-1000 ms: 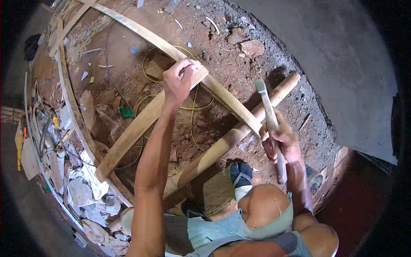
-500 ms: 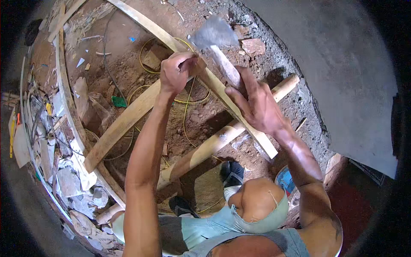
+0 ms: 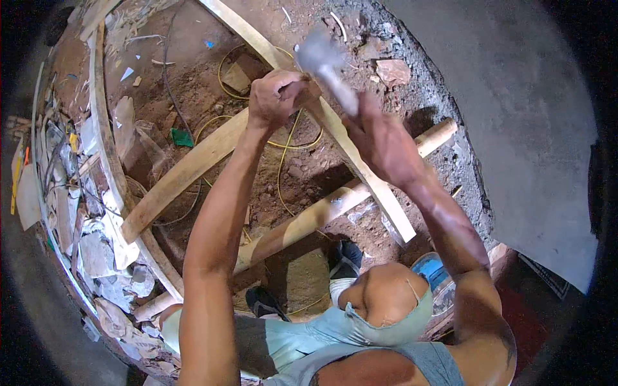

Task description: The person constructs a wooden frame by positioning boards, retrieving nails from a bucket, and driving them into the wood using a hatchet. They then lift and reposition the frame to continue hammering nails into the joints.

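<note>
My right hand is wrapped around the pale handle of a hatchet, whose broad metal head is blurred by motion over the far end of the work. Beside that head, my left hand is curled closed where a wooden plank meets a long board. What its fingers pinch is hidden. The board slants from the top of the view down to the right. Beneath it crosses a round wooden pole.
Loose soil with a yellow cable lies under the timber. Rubble and scraps pile up at left, along another long board. A rough concrete edge borders a grey slab at right. A blue bucket stands near my knee.
The hatchet head has dropped slightly and come closer to my left hand, blurring. The whole view has shifted a little; my left hand stays closed at the joint.
</note>
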{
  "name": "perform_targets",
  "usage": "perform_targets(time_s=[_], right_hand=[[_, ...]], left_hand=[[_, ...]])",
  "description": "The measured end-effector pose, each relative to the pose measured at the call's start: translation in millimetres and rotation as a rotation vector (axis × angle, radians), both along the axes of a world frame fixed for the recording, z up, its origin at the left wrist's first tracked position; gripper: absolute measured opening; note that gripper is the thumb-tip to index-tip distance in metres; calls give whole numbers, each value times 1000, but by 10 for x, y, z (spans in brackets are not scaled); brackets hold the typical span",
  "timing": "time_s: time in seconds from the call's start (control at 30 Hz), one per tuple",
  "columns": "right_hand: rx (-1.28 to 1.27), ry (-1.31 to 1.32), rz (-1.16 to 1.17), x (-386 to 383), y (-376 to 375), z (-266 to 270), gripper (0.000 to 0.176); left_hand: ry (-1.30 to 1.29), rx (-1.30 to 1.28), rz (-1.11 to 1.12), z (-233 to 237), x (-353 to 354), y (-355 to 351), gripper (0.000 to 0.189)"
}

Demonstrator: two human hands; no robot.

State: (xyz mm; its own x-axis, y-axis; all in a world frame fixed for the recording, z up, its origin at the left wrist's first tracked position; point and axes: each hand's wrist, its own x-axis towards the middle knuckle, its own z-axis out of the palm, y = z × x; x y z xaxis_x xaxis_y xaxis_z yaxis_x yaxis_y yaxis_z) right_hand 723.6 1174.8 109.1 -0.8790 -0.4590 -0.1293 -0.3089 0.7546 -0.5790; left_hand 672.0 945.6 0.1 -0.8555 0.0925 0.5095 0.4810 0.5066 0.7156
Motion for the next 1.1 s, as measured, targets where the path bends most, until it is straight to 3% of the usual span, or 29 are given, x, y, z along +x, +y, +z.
perform_targets(time_s=[0.03,0.13,0.17,0.23,0.3,0.33,0.4,0.43,0.5,0.6,0.7,0.77,0.93,0.97,1.0,1.03,1.07,1.1], right_hand=[[61,-254,-32,-67,-44,130,30],[-7,-124,-17,-4,136,-52,29],[-142,-73,5,16,186,-127,28],[-156,-32,-32,122,234,-20,29],[-171,25,-85,241,317,-38,32],[-172,24,-89,288,369,-18,32],[-141,-123,-208,387,427,19,35],[-49,-153,-251,423,456,0,40],[-108,-151,-275,501,468,-95,42],[-128,-46,-289,553,505,-244,45],[-165,-111,-327,548,458,-160,41],[-147,-297,-393,521,427,-116,38],[-137,-301,-368,487,456,-234,39],[-90,-234,-362,499,489,-284,42],[-56,-169,-339,502,511,-384,44],[47,2,-322,547,712,-737,29],[141,220,-6,559,760,-687,23],[-186,-31,-65,525,554,-558,20]], left_hand=[[11,-4,6,5,-1,4,14],[17,39,-20,15,26,-12,13],[-43,81,-9,43,71,14,19],[-69,112,6,124,42,-37,26],[306,-238,146,119,117,-210,54],[306,-239,141,169,264,-298,54],[40,-836,346,324,649,-507,69],[39,-844,352,291,718,-581,69],[-474,-858,256,182,778,-695,67],[-654,-845,222,267,615,-709,57],[-618,-792,236,320,483,-796,50],[-574,-741,205,305,474,-894,50],[-615,-791,224,232,400,-944,52],[-619,-788,231,214,400,-951,53],[-463,-654,180,90,398,-942,51],[-316,-545,167,-3,433,-993,50],[-396,-740,265,159,473,-910,42],[-469,-798,370,134,532,-927,42]])
